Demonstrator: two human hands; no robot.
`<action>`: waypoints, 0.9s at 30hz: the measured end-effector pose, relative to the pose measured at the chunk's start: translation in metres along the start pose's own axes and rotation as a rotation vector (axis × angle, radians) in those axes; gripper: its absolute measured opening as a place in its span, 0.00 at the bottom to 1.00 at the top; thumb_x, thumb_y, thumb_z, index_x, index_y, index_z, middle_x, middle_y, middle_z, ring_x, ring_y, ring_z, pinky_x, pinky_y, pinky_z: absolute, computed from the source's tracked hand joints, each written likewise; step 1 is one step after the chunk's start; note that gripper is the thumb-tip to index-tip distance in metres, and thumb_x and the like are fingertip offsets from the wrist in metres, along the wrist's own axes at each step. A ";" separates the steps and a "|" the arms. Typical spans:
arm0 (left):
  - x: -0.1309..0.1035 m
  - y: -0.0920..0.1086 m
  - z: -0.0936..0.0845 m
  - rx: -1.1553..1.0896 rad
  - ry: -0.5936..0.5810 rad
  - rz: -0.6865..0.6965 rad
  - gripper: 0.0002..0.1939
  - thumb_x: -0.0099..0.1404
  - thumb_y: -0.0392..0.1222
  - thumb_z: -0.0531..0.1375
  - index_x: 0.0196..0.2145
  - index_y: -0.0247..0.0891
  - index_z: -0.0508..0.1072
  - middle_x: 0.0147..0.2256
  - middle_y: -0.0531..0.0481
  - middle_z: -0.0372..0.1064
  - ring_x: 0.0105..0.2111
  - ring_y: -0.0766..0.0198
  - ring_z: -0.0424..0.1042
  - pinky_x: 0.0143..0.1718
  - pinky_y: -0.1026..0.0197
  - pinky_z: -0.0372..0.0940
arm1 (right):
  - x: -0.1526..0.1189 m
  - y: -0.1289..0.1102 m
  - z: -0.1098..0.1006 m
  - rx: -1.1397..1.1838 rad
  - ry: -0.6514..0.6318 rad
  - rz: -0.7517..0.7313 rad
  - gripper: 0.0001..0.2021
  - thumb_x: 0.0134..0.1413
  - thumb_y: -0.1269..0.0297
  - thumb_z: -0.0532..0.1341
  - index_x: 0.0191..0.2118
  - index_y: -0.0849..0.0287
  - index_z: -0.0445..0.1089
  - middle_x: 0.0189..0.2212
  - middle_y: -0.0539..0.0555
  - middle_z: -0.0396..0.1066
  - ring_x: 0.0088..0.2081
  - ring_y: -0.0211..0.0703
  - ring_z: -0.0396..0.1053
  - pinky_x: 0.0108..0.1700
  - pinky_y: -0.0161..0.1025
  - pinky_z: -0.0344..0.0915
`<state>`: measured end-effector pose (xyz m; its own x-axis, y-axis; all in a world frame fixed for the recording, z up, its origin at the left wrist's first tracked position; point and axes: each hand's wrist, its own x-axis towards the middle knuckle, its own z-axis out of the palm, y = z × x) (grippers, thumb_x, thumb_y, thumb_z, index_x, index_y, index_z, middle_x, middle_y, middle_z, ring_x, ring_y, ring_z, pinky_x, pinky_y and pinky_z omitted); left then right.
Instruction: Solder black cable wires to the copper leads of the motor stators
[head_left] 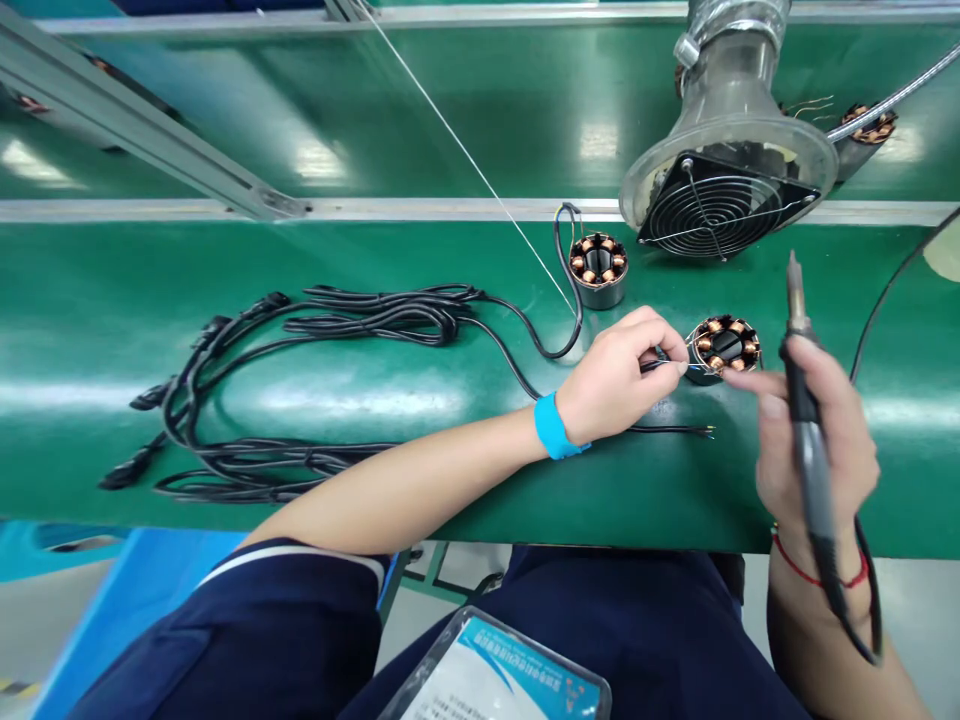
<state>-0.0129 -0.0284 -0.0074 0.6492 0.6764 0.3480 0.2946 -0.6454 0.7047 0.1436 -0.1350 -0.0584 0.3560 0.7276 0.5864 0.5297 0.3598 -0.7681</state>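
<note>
Left hand [615, 385] pinches a wire, right hand [814, 440] grips one soldering iron [799, 340]; two stators [724, 345].

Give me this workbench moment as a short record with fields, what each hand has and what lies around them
left hand: pinches thin wire ends beside the near stator
right hand: grips a soldering iron, tip pointing up, forefinger touching the near stator
near stator: copper-wound ring, lying on the green belt
far stator: same kind, standing apart farther back, black lead attached
black cables: loose bundle with plugs, left of the hands
fume hood: clear funnel with a fan grille, behind the stators
wristband: blue, on the left wrist
</note>
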 end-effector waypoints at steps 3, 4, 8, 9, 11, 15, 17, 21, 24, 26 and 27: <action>-0.003 0.001 0.005 -0.042 0.001 -0.011 0.04 0.59 0.25 0.58 0.30 0.29 0.70 0.31 0.50 0.65 0.28 0.75 0.62 0.30 0.70 0.60 | -0.017 0.001 -0.002 0.146 0.212 -0.018 0.25 0.61 0.70 0.61 0.63 0.51 0.67 0.42 0.54 0.73 0.34 0.42 0.75 0.36 0.41 0.73; -0.003 0.001 0.008 -0.062 0.006 -0.018 0.05 0.59 0.25 0.57 0.29 0.29 0.69 0.30 0.51 0.64 0.27 0.75 0.62 0.29 0.70 0.60 | -0.021 0.004 -0.002 0.158 0.248 -0.050 0.25 0.59 0.71 0.63 0.61 0.51 0.69 0.40 0.54 0.72 0.32 0.41 0.73 0.31 0.40 0.70; -0.005 0.001 0.014 -0.130 0.026 -0.053 0.05 0.58 0.24 0.56 0.29 0.31 0.66 0.29 0.52 0.62 0.27 0.75 0.60 0.29 0.69 0.58 | -0.028 0.016 -0.004 0.208 0.321 -0.185 0.19 0.57 0.70 0.64 0.55 0.55 0.74 0.26 0.50 0.61 0.24 0.37 0.64 0.26 0.39 0.61; -0.005 0.001 0.015 -0.138 0.025 -0.062 0.05 0.59 0.25 0.56 0.29 0.31 0.66 0.28 0.53 0.62 0.27 0.74 0.60 0.29 0.68 0.58 | -0.029 0.017 -0.005 0.224 0.298 -0.207 0.17 0.59 0.69 0.63 0.54 0.57 0.74 0.24 0.50 0.60 0.23 0.38 0.62 0.26 0.40 0.61; -0.006 0.001 0.015 -0.141 0.023 -0.073 0.06 0.58 0.24 0.56 0.29 0.32 0.65 0.28 0.53 0.63 0.28 0.74 0.61 0.30 0.68 0.58 | -0.030 0.016 -0.008 0.251 0.189 -0.225 0.15 0.60 0.69 0.61 0.52 0.61 0.73 0.24 0.50 0.60 0.24 0.40 0.61 0.27 0.42 0.63; -0.006 0.001 0.015 -0.145 0.021 -0.079 0.06 0.58 0.24 0.55 0.29 0.32 0.65 0.28 0.52 0.62 0.28 0.73 0.60 0.29 0.67 0.57 | -0.031 0.010 -0.012 0.283 0.054 -0.252 0.16 0.56 0.75 0.61 0.51 0.63 0.71 0.25 0.52 0.62 0.25 0.40 0.59 0.26 0.43 0.59; -0.006 0.002 0.015 -0.150 0.016 -0.084 0.06 0.58 0.25 0.55 0.29 0.32 0.65 0.28 0.52 0.62 0.28 0.73 0.60 0.29 0.66 0.57 | -0.031 0.009 -0.012 0.280 0.047 -0.238 0.16 0.55 0.76 0.61 0.50 0.63 0.71 0.25 0.52 0.62 0.25 0.40 0.59 0.26 0.43 0.59; -0.005 0.003 0.014 -0.156 0.013 -0.096 0.06 0.59 0.25 0.55 0.28 0.33 0.64 0.28 0.53 0.62 0.28 0.73 0.60 0.29 0.66 0.57 | -0.032 0.009 -0.012 0.252 0.052 -0.256 0.14 0.55 0.76 0.61 0.48 0.64 0.70 0.26 0.52 0.63 0.25 0.40 0.60 0.27 0.43 0.59; -0.004 0.004 0.015 -0.170 0.021 -0.114 0.06 0.59 0.25 0.56 0.28 0.33 0.64 0.28 0.53 0.63 0.28 0.73 0.60 0.29 0.65 0.57 | -0.033 0.009 -0.012 0.246 0.029 -0.219 0.12 0.56 0.75 0.62 0.47 0.64 0.71 0.26 0.52 0.63 0.26 0.41 0.62 0.27 0.43 0.61; -0.004 0.004 0.015 -0.180 0.021 -0.126 0.06 0.59 0.25 0.55 0.28 0.33 0.64 0.28 0.52 0.63 0.28 0.73 0.60 0.29 0.65 0.57 | -0.034 0.009 -0.012 0.263 0.030 -0.202 0.12 0.56 0.75 0.61 0.46 0.63 0.70 0.26 0.52 0.63 0.27 0.41 0.63 0.27 0.43 0.61; -0.004 0.004 0.015 -0.184 0.019 -0.131 0.06 0.59 0.25 0.55 0.28 0.33 0.64 0.28 0.52 0.63 0.28 0.72 0.59 0.29 0.65 0.57 | -0.034 0.009 -0.012 0.271 0.037 -0.209 0.11 0.56 0.75 0.61 0.46 0.63 0.70 0.26 0.52 0.63 0.27 0.40 0.63 0.27 0.43 0.61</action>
<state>-0.0041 -0.0392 -0.0153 0.5999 0.7577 0.2568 0.2415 -0.4775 0.8448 0.1452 -0.1630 -0.0821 0.2919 0.6015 0.7436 0.3723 0.6447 -0.6677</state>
